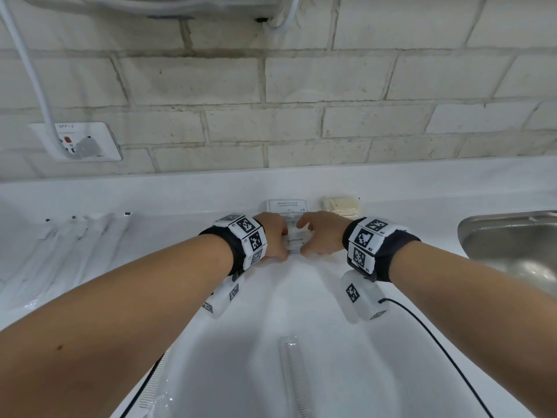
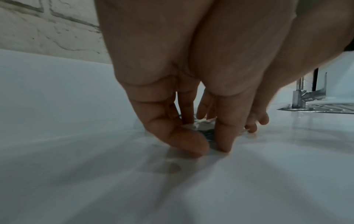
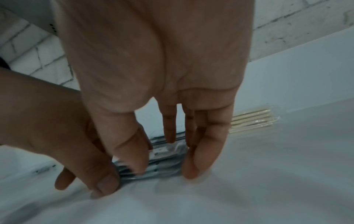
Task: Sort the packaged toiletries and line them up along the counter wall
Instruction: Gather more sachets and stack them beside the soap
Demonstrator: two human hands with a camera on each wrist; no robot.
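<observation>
Presently I log the following on the white counter (image 1: 301, 297):

1. Toothpaste packets (image 1: 298, 242), a small stack in clear wrap, lying flat at centre. My left hand (image 1: 275, 236) closes on the stack from 9 o'clock and my right hand (image 1: 321, 235) from 3 o'clock; both sets of fingers curl down around its edges, tips touching the counter. The right wrist view shows the thumb and fingers (image 3: 203, 151) bracketing the wrapped bundle (image 3: 164, 159).

2. Shampoo sachet (image 1: 287, 205), white, labelled "Shampoo with conditioner", at 12 o'clock from the stack, set against the rise at the foot of the brick wall (image 1: 301, 86).

3. Pale sticks in clear wrap (image 1: 342, 206), at 1 o'clock, just beside the sachet, also at the wall.

4. Long clear-wrapped items (image 1: 75, 230), several side by side, at 9 o'clock, well apart from my hands.

5. Comb in clear wrap (image 1: 294, 375), at 6 o'clock, lying lengthwise.

6. Steel sink (image 1: 512, 236), at 3 o'clock.

7. Wall socket (image 1: 78, 141), at 10 o'clock, with a plug in it.
</observation>
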